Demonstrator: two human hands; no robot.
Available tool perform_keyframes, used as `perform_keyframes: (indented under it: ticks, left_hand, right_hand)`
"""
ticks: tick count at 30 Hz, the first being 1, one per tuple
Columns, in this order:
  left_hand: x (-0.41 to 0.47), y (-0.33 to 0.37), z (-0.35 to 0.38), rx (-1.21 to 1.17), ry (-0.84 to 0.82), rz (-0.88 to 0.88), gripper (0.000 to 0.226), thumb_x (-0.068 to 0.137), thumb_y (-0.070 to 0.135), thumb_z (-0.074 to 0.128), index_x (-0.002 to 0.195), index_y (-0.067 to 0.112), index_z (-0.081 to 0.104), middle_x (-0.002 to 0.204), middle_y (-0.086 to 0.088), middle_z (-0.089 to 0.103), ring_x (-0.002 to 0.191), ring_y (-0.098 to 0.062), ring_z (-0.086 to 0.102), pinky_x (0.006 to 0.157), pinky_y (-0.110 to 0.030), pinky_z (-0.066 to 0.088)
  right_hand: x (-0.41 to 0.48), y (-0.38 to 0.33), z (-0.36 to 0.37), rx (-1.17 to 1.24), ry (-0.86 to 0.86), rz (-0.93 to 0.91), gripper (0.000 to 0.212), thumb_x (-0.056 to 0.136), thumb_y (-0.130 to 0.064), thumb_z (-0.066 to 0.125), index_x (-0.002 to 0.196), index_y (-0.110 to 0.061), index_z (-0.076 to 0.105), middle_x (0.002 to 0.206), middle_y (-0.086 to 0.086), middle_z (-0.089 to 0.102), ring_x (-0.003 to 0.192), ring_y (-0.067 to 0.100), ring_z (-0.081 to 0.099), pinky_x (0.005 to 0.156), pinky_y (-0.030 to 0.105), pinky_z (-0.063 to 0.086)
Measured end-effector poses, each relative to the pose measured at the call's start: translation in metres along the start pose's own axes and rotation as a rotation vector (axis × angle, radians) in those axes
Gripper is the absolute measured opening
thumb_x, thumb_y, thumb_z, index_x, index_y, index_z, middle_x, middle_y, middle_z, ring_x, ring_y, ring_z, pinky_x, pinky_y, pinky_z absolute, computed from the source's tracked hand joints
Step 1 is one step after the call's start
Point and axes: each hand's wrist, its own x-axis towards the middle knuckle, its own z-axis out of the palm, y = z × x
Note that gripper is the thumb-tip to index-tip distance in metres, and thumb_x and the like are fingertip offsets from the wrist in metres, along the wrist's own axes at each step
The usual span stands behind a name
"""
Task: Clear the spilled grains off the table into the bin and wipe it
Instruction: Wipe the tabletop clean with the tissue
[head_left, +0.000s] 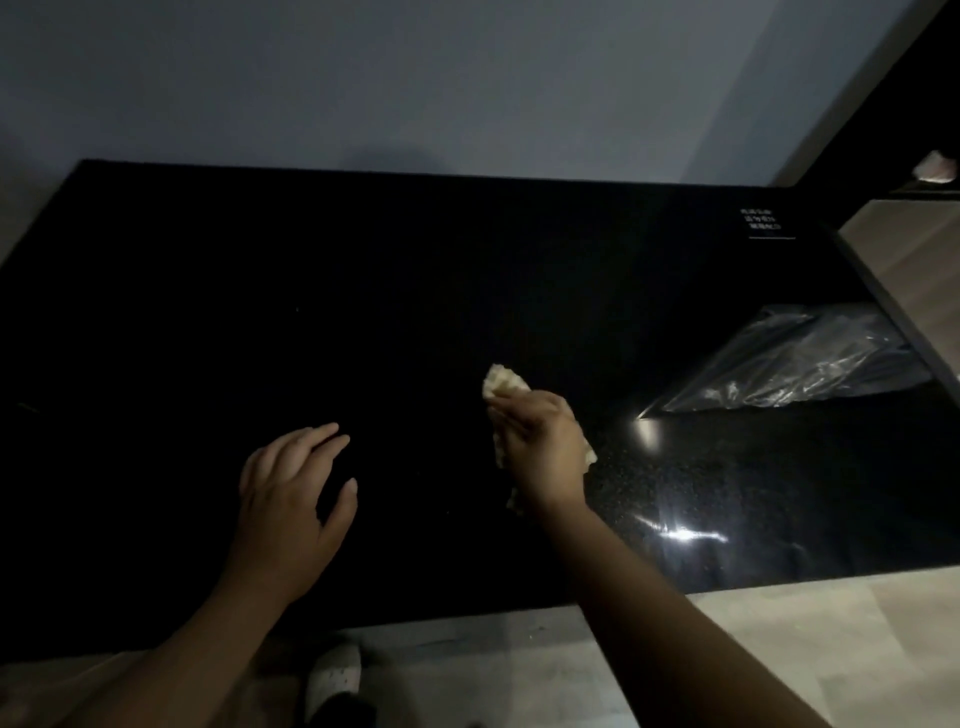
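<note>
Strokes needed overlap. Your right grip (540, 441) clutched a crumpled pale cloth (501, 382) on the glossy black worktop (208, 260); your left grip (296, 483) was open, empty.

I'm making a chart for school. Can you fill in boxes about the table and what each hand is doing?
table: black and shiny
cloth: pale, crumpled, on the table
left hand: open, holds nothing
right hand: grips the cloth
plastic bag: clear, lying near the table's right edge
</note>
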Motion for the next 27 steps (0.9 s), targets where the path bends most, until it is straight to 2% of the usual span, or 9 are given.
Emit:
perform_keyframes:
  ticks: [2,5,8,11,14,17,20,24,27]
  left_hand:
    - [0.0,-0.001,0.0,0.0,0.0,-0.003,0.053,0.088,0.044,0.038,0.125,0.013,0.06,0.132,-0.003,0.053,0.123,-0.027,0.045,0.104,-0.049,0.035]
    - [0.001,0.001,-0.001,0.015,-0.01,-0.013,0.053,0.088,0.043,0.037,0.124,0.012,0.06,0.132,-0.004,0.054,0.123,-0.028,0.046,0.104,-0.048,0.034]
    - [0.002,0.001,-0.002,0.023,-0.013,-0.012,0.051,0.088,0.042,0.038,0.123,0.012,0.061,0.131,-0.004,0.055,0.122,-0.028,0.046,0.104,-0.047,0.034]
    - [0.001,0.0,-0.002,-0.001,-0.003,0.008,0.05,0.089,0.041,0.039,0.123,0.011,0.061,0.13,-0.006,0.055,0.122,-0.027,0.046,0.104,-0.048,0.035]
    - [0.001,-0.001,-0.003,-0.01,0.002,0.024,0.049,0.089,0.039,0.041,0.123,0.011,0.06,0.131,-0.006,0.055,0.123,-0.027,0.044,0.105,-0.048,0.033]
    - [-0.001,0.0,-0.003,-0.025,-0.012,0.014,0.048,0.09,0.039,0.04,0.125,0.012,0.058,0.134,-0.004,0.053,0.126,-0.025,0.041,0.108,-0.047,0.028]
    - [-0.001,0.001,-0.004,-0.024,-0.025,0.005,0.047,0.089,0.039,0.041,0.126,0.014,0.057,0.135,-0.002,0.051,0.128,-0.023,0.039,0.11,-0.044,0.024]
    - [0.002,-0.002,-0.006,-0.086,-0.053,0.001,0.045,0.087,0.038,0.044,0.121,0.013,0.061,0.132,-0.003,0.054,0.125,-0.024,0.043,0.108,-0.048,0.031]
    - [0.004,-0.008,-0.014,-0.227,-0.092,0.004,0.045,0.085,0.04,0.043,0.115,0.013,0.065,0.127,-0.002,0.058,0.122,-0.023,0.046,0.105,-0.046,0.036]
  right_hand:
    - [-0.022,-0.008,0.006,-0.023,-0.028,-0.071,0.032,0.082,-0.005,0.072,0.107,-0.023,0.076,0.105,-0.013,0.071,0.101,-0.01,0.048,0.089,-0.001,0.034]
    - [-0.062,-0.021,0.01,-0.017,-0.098,-0.151,0.039,0.079,-0.003,0.071,0.11,-0.027,0.074,0.111,-0.015,0.07,0.106,-0.006,0.051,0.093,0.006,0.039]
    - [-0.093,-0.034,0.008,0.037,-0.156,-0.144,0.034,0.082,-0.01,0.072,0.111,-0.03,0.074,0.113,-0.02,0.069,0.112,-0.005,0.052,0.094,0.01,0.042]
    - [-0.117,-0.046,0.001,0.129,-0.191,-0.098,0.027,0.083,-0.014,0.069,0.103,-0.031,0.076,0.105,-0.023,0.07,0.106,-0.001,0.058,0.086,0.018,0.05]
    - [-0.11,-0.045,-0.008,0.129,-0.121,-0.038,0.033,0.081,-0.008,0.07,0.103,-0.033,0.074,0.099,-0.023,0.068,0.097,0.003,0.061,0.078,0.024,0.052]
    - [-0.093,-0.036,-0.007,0.054,0.012,0.071,0.039,0.084,-0.006,0.072,0.103,-0.04,0.073,0.099,-0.031,0.065,0.103,0.0,0.057,0.086,0.025,0.052]
    - [-0.114,-0.045,0.01,-0.074,0.077,0.028,0.026,0.085,-0.019,0.069,0.106,-0.033,0.073,0.108,-0.024,0.066,0.104,-0.002,0.053,0.089,0.018,0.048]
    - [-0.149,-0.067,0.02,0.031,-0.034,0.043,0.022,0.086,-0.032,0.062,0.102,-0.03,0.077,0.102,-0.023,0.07,0.104,-0.003,0.056,0.087,0.014,0.046]
    - [-0.15,-0.085,0.011,0.136,-0.059,0.19,0.017,0.085,-0.027,0.068,0.097,-0.036,0.076,0.088,-0.019,0.068,0.083,0.004,0.064,0.07,0.023,0.054]
